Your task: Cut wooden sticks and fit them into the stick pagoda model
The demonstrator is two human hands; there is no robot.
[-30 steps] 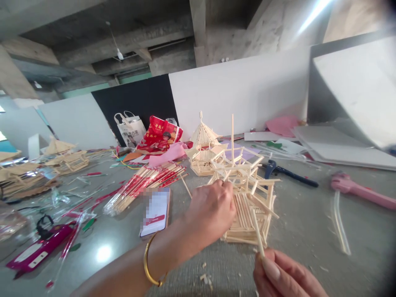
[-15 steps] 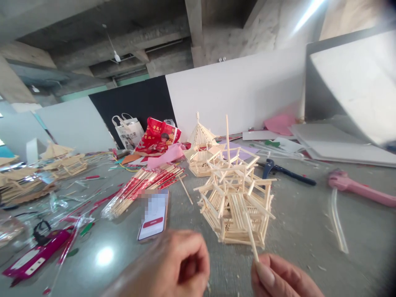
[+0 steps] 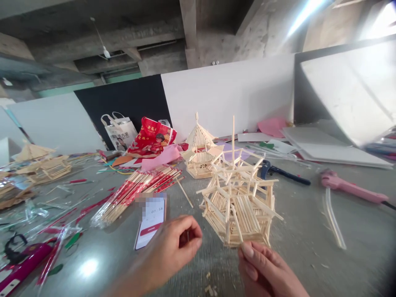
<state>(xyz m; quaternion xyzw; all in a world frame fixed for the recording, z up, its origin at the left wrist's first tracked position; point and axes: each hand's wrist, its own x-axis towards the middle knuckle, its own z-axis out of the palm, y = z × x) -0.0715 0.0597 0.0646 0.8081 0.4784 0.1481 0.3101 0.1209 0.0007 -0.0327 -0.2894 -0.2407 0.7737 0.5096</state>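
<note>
Near the front edge of the grey table (image 3: 309,235), the right hand (image 3: 266,268) pinches the near bottom edge of the half-built stick pavilion (image 3: 239,198), thumb and fingers pressed on its base so it stands tilted on the table; the left hand (image 3: 173,247) hovers just left of it, fingers curled loosely toward the thumb, and I cannot tell whether they hold anything. Judging by the finished pavilion (image 3: 201,152) beyond it, the walls and lower frame look done, while the roof is only bare crossed sticks round one upright mast. Wrapped chopsticks (image 3: 136,189) and a phone (image 3: 151,220) lie to the left, a pink glue gun (image 3: 349,187) far right
</note>
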